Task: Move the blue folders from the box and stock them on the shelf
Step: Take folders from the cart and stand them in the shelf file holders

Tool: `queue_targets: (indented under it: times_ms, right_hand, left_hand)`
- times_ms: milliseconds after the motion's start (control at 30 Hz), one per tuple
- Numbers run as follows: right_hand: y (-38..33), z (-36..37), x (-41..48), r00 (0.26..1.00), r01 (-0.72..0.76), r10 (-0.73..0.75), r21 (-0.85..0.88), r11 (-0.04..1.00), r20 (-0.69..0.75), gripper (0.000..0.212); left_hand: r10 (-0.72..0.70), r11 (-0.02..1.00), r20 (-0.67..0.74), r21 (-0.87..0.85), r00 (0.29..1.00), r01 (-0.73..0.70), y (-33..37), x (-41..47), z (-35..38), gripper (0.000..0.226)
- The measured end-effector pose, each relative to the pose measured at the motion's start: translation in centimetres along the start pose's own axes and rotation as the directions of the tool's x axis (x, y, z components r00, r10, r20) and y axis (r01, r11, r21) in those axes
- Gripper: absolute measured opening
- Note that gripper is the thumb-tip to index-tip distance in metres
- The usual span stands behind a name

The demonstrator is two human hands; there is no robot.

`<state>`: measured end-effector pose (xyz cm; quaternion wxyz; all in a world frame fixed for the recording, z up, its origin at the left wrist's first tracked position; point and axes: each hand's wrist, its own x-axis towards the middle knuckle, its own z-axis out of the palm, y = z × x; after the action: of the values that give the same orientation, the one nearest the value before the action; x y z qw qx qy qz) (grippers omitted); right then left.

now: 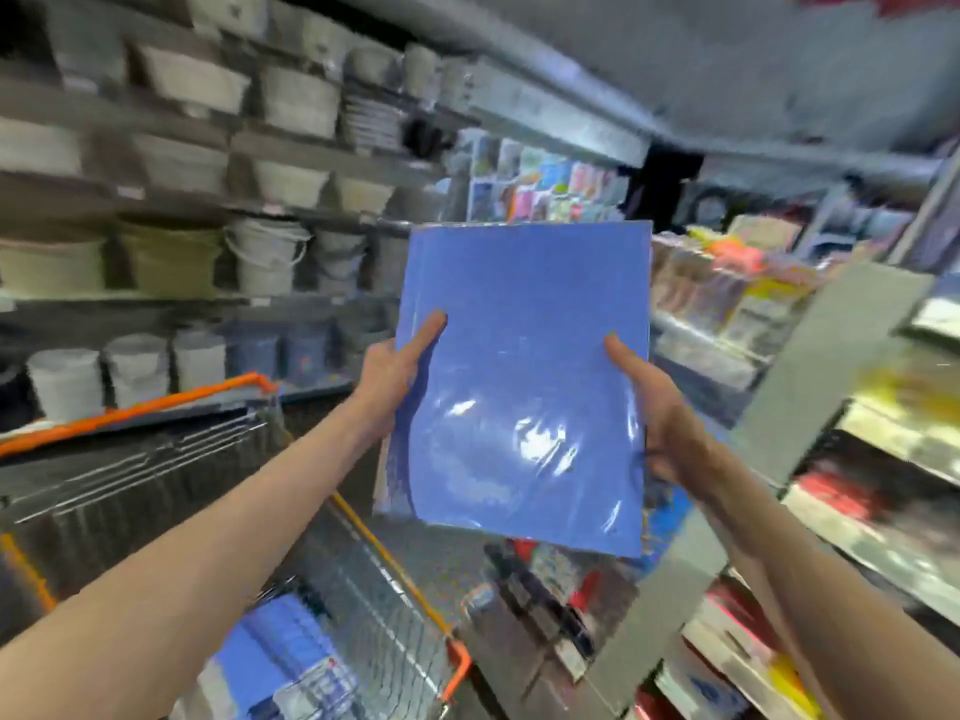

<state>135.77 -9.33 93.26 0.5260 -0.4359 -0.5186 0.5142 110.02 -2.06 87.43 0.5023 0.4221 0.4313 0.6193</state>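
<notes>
A stack of blue folders (524, 366) wrapped in clear plastic is held up in front of me, upright and a little tilted. My left hand (389, 379) grips its left edge with the thumb on the front face. My right hand (657, 413) grips the right edge, thumb on the front too. More blue folders (280, 652) lie low down inside the wire cart, where the box itself is hard to make out. The stationery shelf (883, 449) stands at my right, blurred.
A wire shopping cart (363, 589) with orange trim stands below and to the left. Shelves of pale baskets and buckets (208, 252) fill the left wall. A grey shelf post (810, 407) rises close to my right forearm. Colourful goods hang at the back.
</notes>
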Motion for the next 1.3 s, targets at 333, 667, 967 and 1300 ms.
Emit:
queue_targets:
  times_ms: [333,667,967,1300]
  right_hand:
    - [-15.2,-20.4,-18.5,0.843,0.284,-0.358,-0.232,0.93,-0.401,0.036]
    - [-26.4,-40.0,-41.4,0.477,0.401,-0.648,-0.509,0.761,-0.593,0.026]
    - [-33.7,-48.1,-52.8,0.093,0.257,-0.811,-0.773,0.58,-0.578,0.024]
    - [-37.9,-56.1,-52.4,-0.233,0.106,-0.814,-0.846,0.522,-0.532,0.013]
  left_hand:
    - [0.16,0.986,0.332,-0.09,0.93,-0.138,8.0,-12.8,29.0,0.039]
    - [0.487,0.794,0.445,0.133,0.751,-0.593,12.0,-31.8,55.2,0.071]
    - [0.657,0.597,0.519,0.084,0.547,-0.798,12.7,-44.1,68.6,0.026]
    - [0.689,0.135,0.698,0.14,0.195,-0.981,10.0,-40.9,79.5,0.043]
